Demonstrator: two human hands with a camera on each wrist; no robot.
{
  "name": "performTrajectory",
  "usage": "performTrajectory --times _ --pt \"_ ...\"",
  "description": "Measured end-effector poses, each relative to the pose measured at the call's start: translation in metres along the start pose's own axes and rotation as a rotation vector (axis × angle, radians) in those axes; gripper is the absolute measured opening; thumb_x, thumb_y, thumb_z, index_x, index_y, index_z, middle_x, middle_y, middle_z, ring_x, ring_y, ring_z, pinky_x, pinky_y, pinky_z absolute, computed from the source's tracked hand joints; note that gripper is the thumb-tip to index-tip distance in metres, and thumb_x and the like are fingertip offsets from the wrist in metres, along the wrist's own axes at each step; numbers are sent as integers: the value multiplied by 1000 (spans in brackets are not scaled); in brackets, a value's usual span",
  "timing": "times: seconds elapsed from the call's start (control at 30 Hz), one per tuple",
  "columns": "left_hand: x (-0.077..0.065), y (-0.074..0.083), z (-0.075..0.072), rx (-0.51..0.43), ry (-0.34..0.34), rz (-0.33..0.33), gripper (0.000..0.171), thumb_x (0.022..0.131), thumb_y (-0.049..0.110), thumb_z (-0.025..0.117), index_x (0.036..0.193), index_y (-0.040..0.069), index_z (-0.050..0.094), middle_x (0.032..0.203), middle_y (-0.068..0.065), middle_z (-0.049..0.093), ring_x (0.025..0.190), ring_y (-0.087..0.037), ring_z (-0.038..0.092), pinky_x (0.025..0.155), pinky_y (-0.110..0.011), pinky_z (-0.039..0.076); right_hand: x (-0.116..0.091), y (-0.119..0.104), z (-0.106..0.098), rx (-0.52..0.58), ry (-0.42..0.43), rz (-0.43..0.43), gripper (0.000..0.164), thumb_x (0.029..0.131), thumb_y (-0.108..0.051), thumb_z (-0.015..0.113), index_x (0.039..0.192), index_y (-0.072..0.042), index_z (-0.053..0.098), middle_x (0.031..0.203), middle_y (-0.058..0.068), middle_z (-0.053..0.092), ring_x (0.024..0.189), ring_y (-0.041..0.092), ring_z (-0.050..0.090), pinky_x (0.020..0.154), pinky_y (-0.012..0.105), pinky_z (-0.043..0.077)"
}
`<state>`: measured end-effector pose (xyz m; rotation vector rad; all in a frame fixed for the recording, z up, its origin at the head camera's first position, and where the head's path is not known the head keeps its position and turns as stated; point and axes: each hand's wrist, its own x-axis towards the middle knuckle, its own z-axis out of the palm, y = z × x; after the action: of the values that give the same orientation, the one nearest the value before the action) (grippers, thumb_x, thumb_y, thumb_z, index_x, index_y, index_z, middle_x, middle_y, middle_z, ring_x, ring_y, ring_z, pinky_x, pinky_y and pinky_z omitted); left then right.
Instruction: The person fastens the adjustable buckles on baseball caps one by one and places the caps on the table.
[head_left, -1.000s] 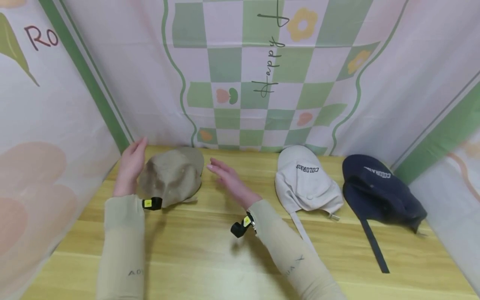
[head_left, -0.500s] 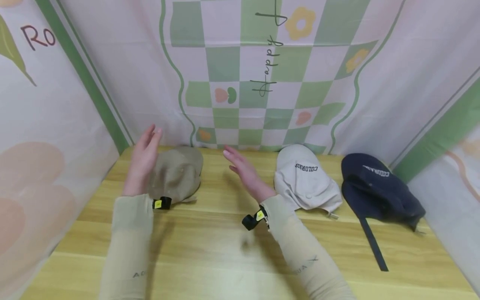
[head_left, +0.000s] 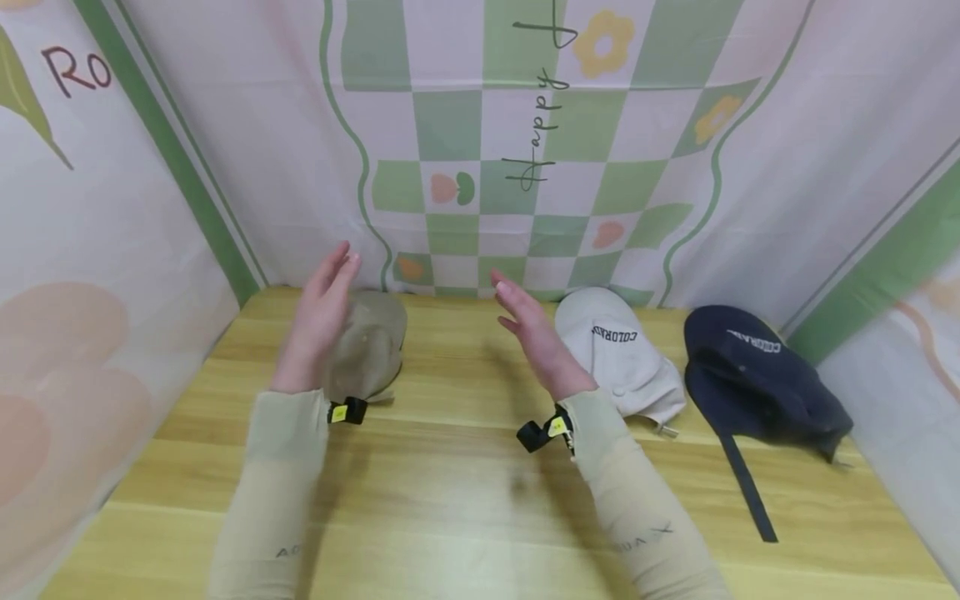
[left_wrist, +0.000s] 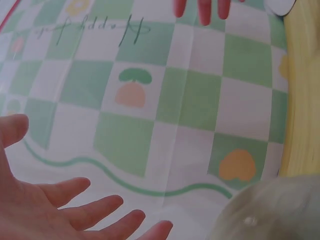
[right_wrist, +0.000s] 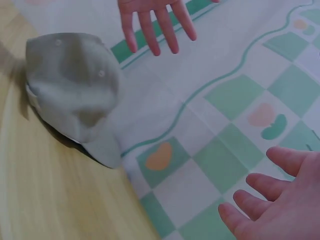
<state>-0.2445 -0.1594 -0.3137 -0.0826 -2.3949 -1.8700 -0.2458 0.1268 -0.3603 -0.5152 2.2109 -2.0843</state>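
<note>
An olive-khaki baseball cap [head_left: 372, 350] lies at the back left of the wooden table, its brim toward the back wall. My left hand [head_left: 317, 321] is raised above it and hides its left side in the head view; the fingers are extended and hold nothing. My right hand [head_left: 542, 333], also raised with fingers spread, overlaps the left edge of a white cap [head_left: 626, 358] lettered in dark print. Both palms face each other across a gap. In the right wrist view the khaki cap [right_wrist: 75, 85] stands apart from my left hand [right_wrist: 152, 20].
A navy cap [head_left: 757, 383] lies at the right, its strap trailing toward the front. A printed cloth [head_left: 502, 192] with green and white checks hangs behind the table [head_left: 420, 500]. Cloth walls [head_left: 97, 250] close in both sides.
Both hands have risen and shifted right, the left from beside the khaki cap to above it, the right from near its brim toward the white cap. The caps stay in place.
</note>
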Motion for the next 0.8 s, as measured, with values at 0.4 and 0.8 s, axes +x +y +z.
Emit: performTrajectory --times 0.4,0.8 --pt "1 -2 30 -16 -63 63 70 104 53 50 161 17 30 163 -11 31 146 -28 32 115 -48 36 -15 -11 -31 8 115 16 71 107 -49 37 161 -5 25 165 10 26 150 25 24 120 47 24" --pt "-5 -6 66 -7 -162 103 72 105 51 50 160 9 29 162 -13 31 144 -30 35 118 -45 30 -34 -11 -63 31 194 40 74 106 -52 42 159 -2 28 164 14 27 150 27 23 121 49 20"
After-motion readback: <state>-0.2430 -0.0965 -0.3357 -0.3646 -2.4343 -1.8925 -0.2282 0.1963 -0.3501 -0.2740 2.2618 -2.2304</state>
